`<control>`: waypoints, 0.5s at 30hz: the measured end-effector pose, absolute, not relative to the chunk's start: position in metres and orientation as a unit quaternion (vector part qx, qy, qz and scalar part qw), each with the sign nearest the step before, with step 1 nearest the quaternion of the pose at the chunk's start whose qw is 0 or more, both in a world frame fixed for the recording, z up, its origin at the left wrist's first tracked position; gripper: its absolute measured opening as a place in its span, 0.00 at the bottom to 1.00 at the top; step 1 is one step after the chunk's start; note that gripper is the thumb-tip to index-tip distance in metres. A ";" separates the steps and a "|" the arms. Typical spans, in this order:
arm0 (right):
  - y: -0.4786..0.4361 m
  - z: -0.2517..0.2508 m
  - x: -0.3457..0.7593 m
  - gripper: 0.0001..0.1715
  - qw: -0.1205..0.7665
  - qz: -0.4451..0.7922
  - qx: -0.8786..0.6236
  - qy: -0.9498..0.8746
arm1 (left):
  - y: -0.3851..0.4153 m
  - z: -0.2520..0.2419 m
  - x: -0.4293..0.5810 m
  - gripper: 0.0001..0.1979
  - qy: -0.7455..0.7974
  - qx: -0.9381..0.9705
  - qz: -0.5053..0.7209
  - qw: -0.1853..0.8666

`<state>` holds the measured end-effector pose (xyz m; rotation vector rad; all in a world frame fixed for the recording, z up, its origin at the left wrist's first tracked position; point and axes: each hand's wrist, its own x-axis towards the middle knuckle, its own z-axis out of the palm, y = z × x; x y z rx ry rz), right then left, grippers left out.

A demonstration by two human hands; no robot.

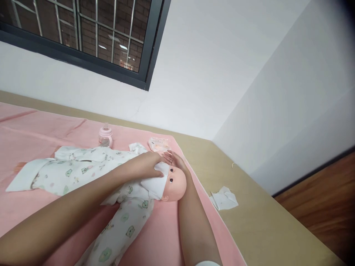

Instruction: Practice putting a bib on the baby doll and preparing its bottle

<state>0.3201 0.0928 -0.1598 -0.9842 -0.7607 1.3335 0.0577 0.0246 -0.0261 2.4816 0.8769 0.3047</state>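
The doll [179,186] lies on the pink sheet [161,232], white cloth [155,184] across its lower face. The left hand [152,164] grips that cloth; the right hand [177,161], loosely open, flanks the head. Pulling too hard might cover the eyes; shoving the body might topple the bottle [105,136].

The outfit [72,173] is patterned with green animal heads and small brownish motifs on white. Plain white is seen on the cloth [155,186] at the face of the doll [178,186], whose head is tinted peachy pink and marked with dark eyes. The sheet [155,236] is coloured pink, a tint repeated in paler form on the top of the clear bottle [105,135]. The worktop [249,221] is toned tan, the window frame [152,48] dark grey, and the panel [318,207] streaked with reddish-brown wood grain.
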 end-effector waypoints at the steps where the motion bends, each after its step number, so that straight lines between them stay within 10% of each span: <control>1: 0.093 -0.160 0.321 0.15 0.611 0.579 -0.427 -0.330 | 0.024 -0.028 0.059 0.05 0.321 0.909 0.120 0.238; 15: 0.095 -0.160 0.320 0.11 0.614 0.576 -0.434 -0.321 | 0.030 -0.044 0.066 0.07 0.273 0.901 0.244 0.232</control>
